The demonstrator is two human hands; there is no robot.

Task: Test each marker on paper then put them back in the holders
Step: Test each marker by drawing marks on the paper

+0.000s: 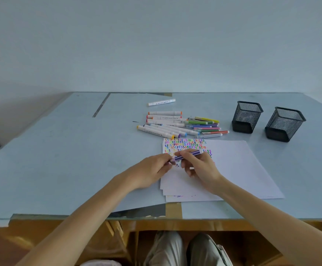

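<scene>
Over the sheet of paper [233, 166], near the middle of the bench [60, 150], 2 bare hands meet around 1 slim purple marker [189, 154]. Right hand [200, 167] forms the main grip: its fingers curl round the middle of the barrel, holding it tilted with the clear end up and to the right. Left hand [152, 169] pinches the lower left end, at the tip or cap; which of the 2 cannot be told. Just under and beyond the grip, the paper carries rows of coloured squiggles [185, 144]. Farther beyond the grip lies a loose pile of markers [177, 124], thick white ones and thin coloured ones, with 1 white marker [161, 102] apart behind them. Beyond and to the right of the grip stand 2 black mesh holders [246, 117] [284, 124], apparently holding nothing. Judging by looks, the marker is light, stiff and smooth, liable to roll, so it is best held mid-barrel, with the cap pulled or pressed straight along its length.
</scene>
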